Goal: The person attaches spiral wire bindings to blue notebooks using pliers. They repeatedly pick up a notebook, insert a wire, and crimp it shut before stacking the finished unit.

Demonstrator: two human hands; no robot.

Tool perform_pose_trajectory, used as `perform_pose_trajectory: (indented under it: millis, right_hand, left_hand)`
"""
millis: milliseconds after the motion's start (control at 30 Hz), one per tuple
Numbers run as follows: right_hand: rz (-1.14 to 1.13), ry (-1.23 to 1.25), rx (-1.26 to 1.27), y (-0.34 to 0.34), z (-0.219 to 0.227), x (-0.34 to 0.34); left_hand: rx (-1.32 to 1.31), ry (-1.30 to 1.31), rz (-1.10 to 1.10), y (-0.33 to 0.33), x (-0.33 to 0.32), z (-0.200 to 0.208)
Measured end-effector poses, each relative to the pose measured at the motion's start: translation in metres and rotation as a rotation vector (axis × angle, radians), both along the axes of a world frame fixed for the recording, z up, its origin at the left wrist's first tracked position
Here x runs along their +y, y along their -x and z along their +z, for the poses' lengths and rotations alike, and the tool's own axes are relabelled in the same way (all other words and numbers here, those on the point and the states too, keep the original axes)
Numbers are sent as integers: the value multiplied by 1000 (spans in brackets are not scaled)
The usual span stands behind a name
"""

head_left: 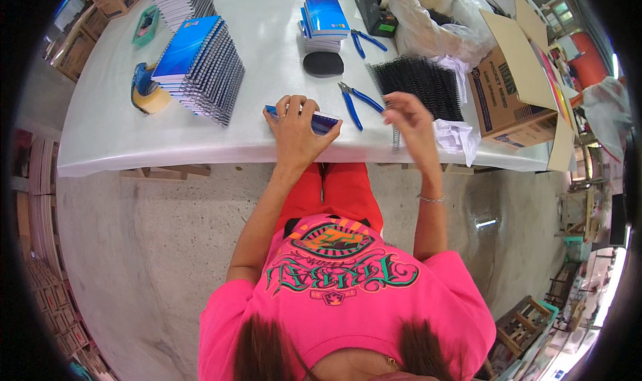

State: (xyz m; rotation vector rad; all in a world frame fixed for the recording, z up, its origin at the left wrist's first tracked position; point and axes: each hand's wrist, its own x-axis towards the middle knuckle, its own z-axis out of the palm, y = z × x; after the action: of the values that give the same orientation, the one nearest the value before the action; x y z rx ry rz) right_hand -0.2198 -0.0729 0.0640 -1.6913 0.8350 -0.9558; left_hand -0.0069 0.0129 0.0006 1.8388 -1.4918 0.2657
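At the table's near edge my left hand (297,123) grips a small blue notebook (325,123), fingers over its top and thumb at its right end. My right hand (409,117), slightly blurred, is raised to the right with its fingers pinched on a thin dark spiral coil (395,139) that hangs down. Behind that hand lies a heap of black spiral coils (418,83). Between my hands rest blue-handled cutting pliers (354,107), and a second pair of cutting pliers (364,43) lies farther back. A black rounded pad (324,63) sits beyond the notebook.
Spiral-bound blue notebooks form a tall stack (207,66) at left, beside a tape roll (150,93). A smaller notebook stack (324,23) and a black tape dispenser (374,10) stand farther back. At right are crumpled white paper (457,139), a plastic bag (441,30) and an open cardboard box (505,93).
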Motion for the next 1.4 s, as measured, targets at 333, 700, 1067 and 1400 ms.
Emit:
perform_pose_trajectory:
  millis: [333,700,1067,1400]
  right_hand:
    - [31,264,216,-41,-21,17]
    - [0,311,177,-47,-28,22]
    - [87,318,270,-45,-26,26]
    - [106,273,290,-49,-24,23]
  left_hand:
    - [5,-19,10,1,1,1]
    - [21,-7,-10,0,1,3]
    - [26,-20,-8,1,1,5]
    - [20,-51,-22,-2,1,4]
